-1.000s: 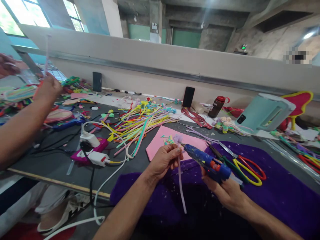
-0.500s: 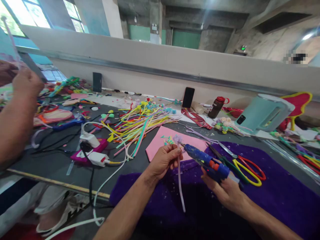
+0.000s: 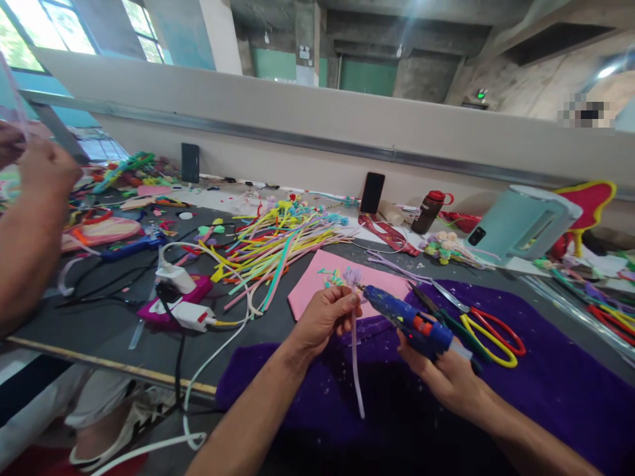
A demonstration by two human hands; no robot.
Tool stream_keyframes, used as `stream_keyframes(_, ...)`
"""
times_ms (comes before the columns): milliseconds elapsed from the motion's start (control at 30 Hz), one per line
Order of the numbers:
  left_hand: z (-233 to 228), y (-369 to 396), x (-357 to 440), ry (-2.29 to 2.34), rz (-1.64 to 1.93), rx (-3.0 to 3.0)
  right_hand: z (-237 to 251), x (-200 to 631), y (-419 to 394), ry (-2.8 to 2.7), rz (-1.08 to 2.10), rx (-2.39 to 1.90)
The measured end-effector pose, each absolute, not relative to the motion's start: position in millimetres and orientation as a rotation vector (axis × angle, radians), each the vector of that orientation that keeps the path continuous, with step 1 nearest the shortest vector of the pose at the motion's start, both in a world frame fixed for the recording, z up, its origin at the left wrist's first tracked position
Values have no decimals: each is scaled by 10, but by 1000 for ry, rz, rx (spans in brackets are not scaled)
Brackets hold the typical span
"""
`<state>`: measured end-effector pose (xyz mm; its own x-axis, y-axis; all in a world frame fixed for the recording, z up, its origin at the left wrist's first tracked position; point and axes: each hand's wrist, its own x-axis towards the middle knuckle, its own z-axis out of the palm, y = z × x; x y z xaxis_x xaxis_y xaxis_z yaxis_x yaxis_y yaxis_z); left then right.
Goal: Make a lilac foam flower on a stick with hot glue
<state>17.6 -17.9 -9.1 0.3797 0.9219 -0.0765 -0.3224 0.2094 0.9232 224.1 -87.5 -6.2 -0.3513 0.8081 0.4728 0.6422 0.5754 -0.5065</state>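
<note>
My left hand (image 3: 327,316) pinches a pale lilac pipe cleaner (image 3: 356,377), whose long stem hangs below the fingers. A fluffy lilac tuft (image 3: 352,274) shows just above the fingertips. My right hand (image 3: 444,380) is wrapped round a blue hot glue gun (image 3: 411,318) with an orange part on its side. The gun's nozzle meets the tuft or lies right beside it; I cannot tell which. Behind both lies a pink sheet (image 3: 308,287) with small yellow and teal pieces (image 3: 333,277). A purple cloth (image 3: 278,383) spreads under my hands.
Scissors with red and yellow handles (image 3: 491,337) lie on the cloth at right. A heap of coloured pipe cleaners (image 3: 278,248), a magenta power strip (image 3: 173,301) with white cables, a brown bottle (image 3: 427,213) and a mint kettle (image 3: 526,225) stand about. Another person's hand (image 3: 47,165) is at left.
My hands and the glue gun keep almost the same pose. The view has shifted slightly, and the other person's hands at left have moved a little.
</note>
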Motion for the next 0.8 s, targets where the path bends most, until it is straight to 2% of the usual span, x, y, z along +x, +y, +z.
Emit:
stream_keyframes(300, -106, -172, 165, 755, 1008, 962, -19, 2270, -851, -2128, 284, -1102)
stream_keyframes(567, -116, -145, 138, 663, 959, 842, -153, 2314, -528, -2335, -119, -1479)
stream_keyframes(667, -99, -163, 134, 611, 911, 850, -310, 2319, -418, -2470, -171, -1595)
stream_keyframes(800, -93, -179, 136, 575, 871, 841, -287, 2346, -417, -2545, -179, -1516)
